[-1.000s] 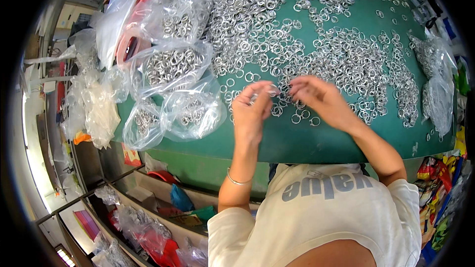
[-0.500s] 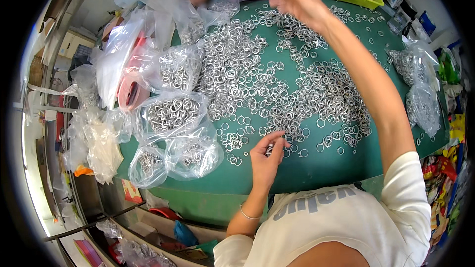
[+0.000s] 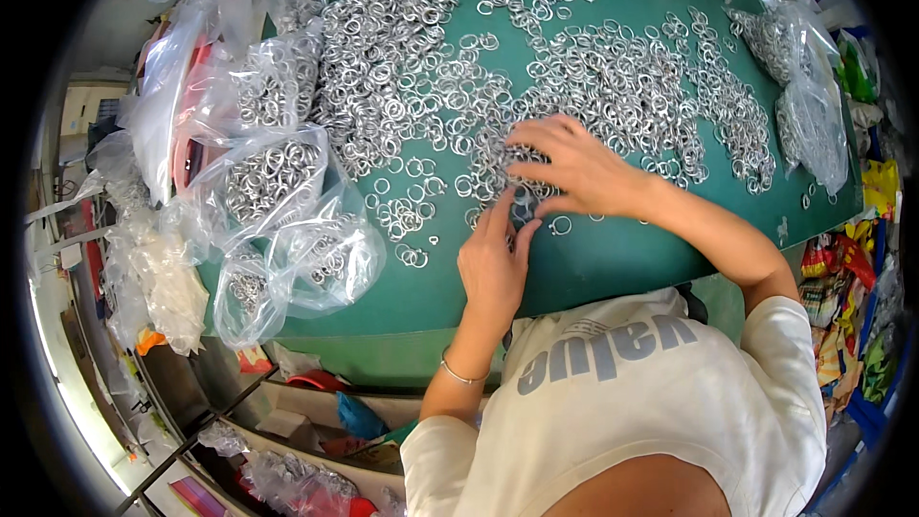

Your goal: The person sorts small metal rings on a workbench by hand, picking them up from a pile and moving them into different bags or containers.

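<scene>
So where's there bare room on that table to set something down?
Likeliest on the table: the near strip between the bags on the left and the left hand, or the patch between the right forearm and the shirt. Rings crowd the middle, around the right hand, and much of the far side; bags crowd the left.

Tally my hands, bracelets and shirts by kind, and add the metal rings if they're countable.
Left hand and right hand, bare: 2
Thin silver-coloured bracelet: 1
White short-sleeved cloth shirt: 1
Total: 4, excluding the silver-coloured round metal rings, too many to count.
</scene>
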Demonstrator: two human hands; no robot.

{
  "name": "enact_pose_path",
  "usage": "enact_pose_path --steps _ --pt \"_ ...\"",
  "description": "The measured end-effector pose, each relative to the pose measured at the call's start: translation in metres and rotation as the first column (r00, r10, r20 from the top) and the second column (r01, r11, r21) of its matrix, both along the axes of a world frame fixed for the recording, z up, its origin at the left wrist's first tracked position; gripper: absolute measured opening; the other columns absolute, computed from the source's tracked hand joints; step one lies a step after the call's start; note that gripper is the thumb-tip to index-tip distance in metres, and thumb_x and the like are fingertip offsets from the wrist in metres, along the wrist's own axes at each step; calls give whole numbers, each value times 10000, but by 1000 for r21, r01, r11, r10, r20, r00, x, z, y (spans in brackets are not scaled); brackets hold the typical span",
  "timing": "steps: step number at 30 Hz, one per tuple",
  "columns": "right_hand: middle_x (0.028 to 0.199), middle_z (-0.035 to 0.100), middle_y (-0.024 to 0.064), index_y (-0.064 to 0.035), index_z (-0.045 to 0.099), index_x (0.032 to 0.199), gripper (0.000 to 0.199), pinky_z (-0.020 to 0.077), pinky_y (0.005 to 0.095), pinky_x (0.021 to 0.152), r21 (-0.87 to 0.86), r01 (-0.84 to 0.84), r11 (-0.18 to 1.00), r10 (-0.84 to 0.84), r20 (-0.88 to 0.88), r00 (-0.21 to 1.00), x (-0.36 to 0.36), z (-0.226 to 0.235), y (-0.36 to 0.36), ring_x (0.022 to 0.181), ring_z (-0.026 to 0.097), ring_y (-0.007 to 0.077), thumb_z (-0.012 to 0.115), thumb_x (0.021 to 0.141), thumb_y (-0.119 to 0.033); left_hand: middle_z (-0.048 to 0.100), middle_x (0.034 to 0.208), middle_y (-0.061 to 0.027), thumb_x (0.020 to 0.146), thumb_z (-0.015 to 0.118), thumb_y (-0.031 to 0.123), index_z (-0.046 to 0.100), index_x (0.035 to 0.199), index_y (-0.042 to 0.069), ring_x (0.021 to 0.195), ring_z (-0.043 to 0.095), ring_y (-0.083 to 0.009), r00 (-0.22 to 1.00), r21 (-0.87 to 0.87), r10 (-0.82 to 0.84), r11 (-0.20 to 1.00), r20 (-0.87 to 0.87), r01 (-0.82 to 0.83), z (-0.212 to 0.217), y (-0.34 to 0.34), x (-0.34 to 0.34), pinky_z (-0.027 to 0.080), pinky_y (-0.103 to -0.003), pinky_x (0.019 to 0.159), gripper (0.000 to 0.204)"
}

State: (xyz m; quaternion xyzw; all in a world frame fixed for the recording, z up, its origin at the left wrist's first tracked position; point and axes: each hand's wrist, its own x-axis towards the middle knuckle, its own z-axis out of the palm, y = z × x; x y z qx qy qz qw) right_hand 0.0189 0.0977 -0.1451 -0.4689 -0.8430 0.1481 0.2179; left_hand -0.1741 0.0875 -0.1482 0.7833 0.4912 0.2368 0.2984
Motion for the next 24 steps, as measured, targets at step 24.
enact_pose_path --steps 24 --pt "1150 502 92 -102 566 1105 447 346 448 921 266 306 914 -330 49 943 10 -5 5 1085 448 293 732 695 -168 609 673 -73 771 698 159 612 1087 109 541 574 -233 951 131 -94 982 -294 137 1 45 9 449 -335 520 331"
